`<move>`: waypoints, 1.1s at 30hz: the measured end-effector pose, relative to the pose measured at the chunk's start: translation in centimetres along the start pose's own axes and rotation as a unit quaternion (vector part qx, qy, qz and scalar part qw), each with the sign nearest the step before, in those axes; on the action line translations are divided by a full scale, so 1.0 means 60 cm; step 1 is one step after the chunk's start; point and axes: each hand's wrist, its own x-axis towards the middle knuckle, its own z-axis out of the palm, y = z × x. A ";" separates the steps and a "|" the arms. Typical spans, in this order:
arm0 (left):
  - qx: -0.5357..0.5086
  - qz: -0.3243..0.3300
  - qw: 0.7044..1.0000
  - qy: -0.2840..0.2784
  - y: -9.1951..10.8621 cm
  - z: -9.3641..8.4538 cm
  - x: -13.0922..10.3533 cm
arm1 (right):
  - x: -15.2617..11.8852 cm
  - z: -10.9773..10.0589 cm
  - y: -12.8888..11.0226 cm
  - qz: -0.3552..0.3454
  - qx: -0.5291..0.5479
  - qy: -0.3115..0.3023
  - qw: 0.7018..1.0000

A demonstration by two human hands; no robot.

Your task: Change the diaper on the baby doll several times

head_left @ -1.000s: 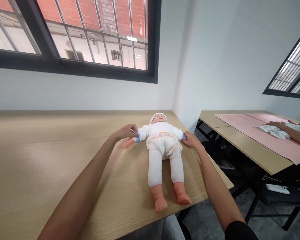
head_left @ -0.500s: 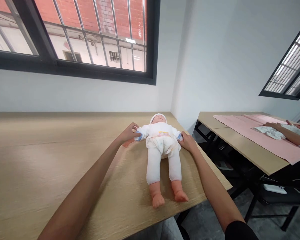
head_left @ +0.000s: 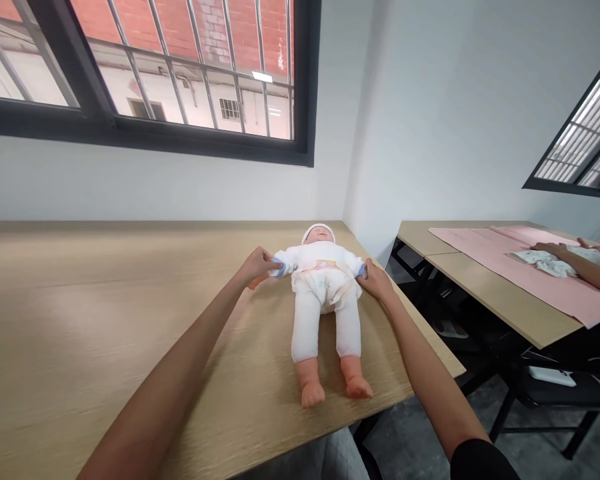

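Note:
A baby doll (head_left: 325, 257) in white clothes, a white cap and a diaper (head_left: 327, 285) lies on its back on the wooden table (head_left: 105, 333), its bare feet toward me. My left hand (head_left: 259, 265) pinches the blue-edged cuff (head_left: 279, 267) of the sleeve on the left side of the picture. On the other side, my right hand (head_left: 376, 280) is closed on the other blue-edged cuff (head_left: 362, 271). Both of the doll's arms are spread outward.
To the right stands a second table (head_left: 500, 300) with a pink cloth (head_left: 535, 280), where another person's hands touch a doll in patterned clothes (head_left: 553, 265). Below it is a black chair (head_left: 575, 393) holding a white object (head_left: 551, 377). A wall and barred window rise behind.
The doll's legs and feet have shifted slightly up and left in the picture. Both of my hands stay on the cuffs, almost in place.

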 end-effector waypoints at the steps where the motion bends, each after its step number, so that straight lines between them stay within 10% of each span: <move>1: 0.019 0.001 1.000 0.000 0.000 0.001 -0.001 | 0.001 0.003 -0.005 0.004 -0.021 -0.001 1.000; 10: 0.061 0.077 0.990 0.097 -0.022 0.056 0.018 | 0.006 0.018 -0.033 0.018 -0.140 0.010 0.990; 19: 0.051 0.146 0.986 0.055 -0.052 0.067 0.026 | 0.025 0.065 -0.042 0.063 -0.150 0.046 0.986; 33: 0.025 0.112 0.992 0.053 -0.068 0.067 0.028 | 0.005 0.037 -0.030 0.024 -0.040 0.058 0.997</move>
